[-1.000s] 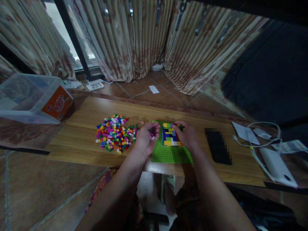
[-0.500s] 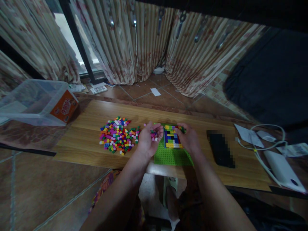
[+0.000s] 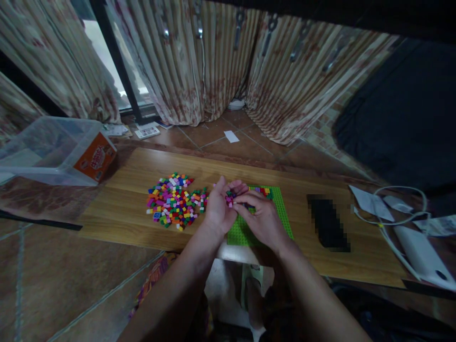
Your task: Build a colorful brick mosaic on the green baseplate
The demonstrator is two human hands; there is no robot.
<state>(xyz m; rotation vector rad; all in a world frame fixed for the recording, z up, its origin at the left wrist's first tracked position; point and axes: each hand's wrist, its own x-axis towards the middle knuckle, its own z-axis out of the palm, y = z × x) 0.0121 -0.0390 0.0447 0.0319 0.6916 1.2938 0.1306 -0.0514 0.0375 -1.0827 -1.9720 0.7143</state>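
My left hand (image 3: 220, 206) is cupped palm up, cradling several small toy bricks (image 3: 230, 199) in pink, green and other colours. Over that palm, the fingertips of my right hand (image 3: 261, 213) pinch together at one of the bricks; the hand hides most of it. Beneath both hands lies a green studded baseplate (image 3: 282, 209). Built bricks (image 3: 264, 191) on its far part show in red, yellow and purple, though my right hand covers most of them. To the left is a loose heap of multicoloured bricks (image 3: 174, 202).
Everything rests on a low wooden board (image 3: 121, 199). A clear plastic bin (image 3: 53, 152) with an orange label stands at its left end. Right of the baseplate lies a black, pixelated object (image 3: 327, 223). Farther right are a white cable (image 3: 395, 190) and a white device (image 3: 423, 256).
My right hand has moved left from the built bricks to my left palm, its fingers now pinching among the bricks there. My left hand stays cupped in nearly the same place.
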